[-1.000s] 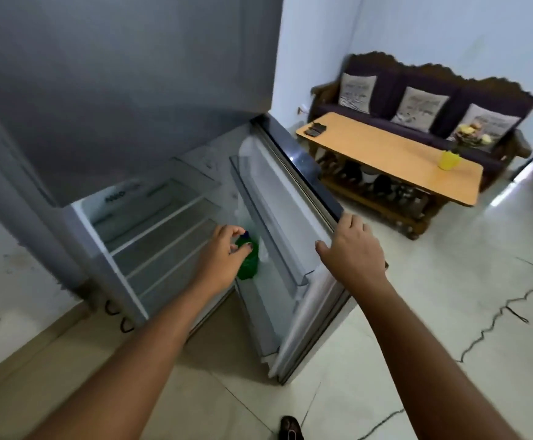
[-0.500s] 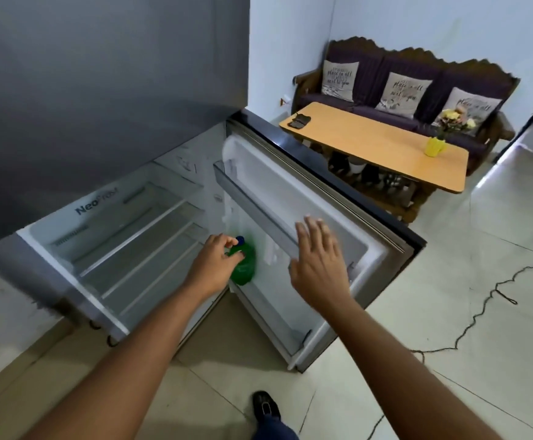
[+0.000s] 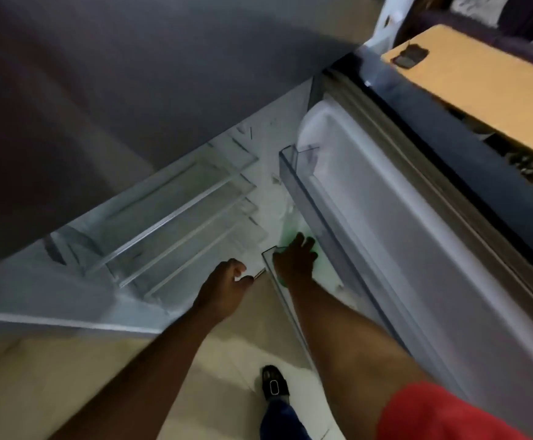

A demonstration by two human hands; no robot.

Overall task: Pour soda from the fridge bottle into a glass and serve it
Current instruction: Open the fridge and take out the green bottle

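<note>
A green soda bottle point(image 3: 316, 249) stands in the lower clear bin point(image 3: 285, 300) of the open fridge door point(image 3: 401, 249). Motion blur smears it and my hand covers most of it. My right hand point(image 3: 295, 260) reaches into that bin and wraps around the bottle from above. To its left, just outside the bin's corner, my left hand point(image 3: 227, 281) hovers with loosely curled fingers and holds nothing. No glass is in view.
The fridge compartment point(image 3: 179, 217) shows bare glass shelves. The grey freezer door point(image 3: 131, 74) looms above it. An upper door bin point(image 3: 293, 160) juts out over the bottle. A wooden table point(image 3: 481, 77) stands beyond the door. My shoe point(image 3: 273, 384) is on the tiled floor below.
My left hand has let go of the bottle's top and drawn back left. My right hand has left the door and closed on the bottle. The view has dropped closer to the fridge.
</note>
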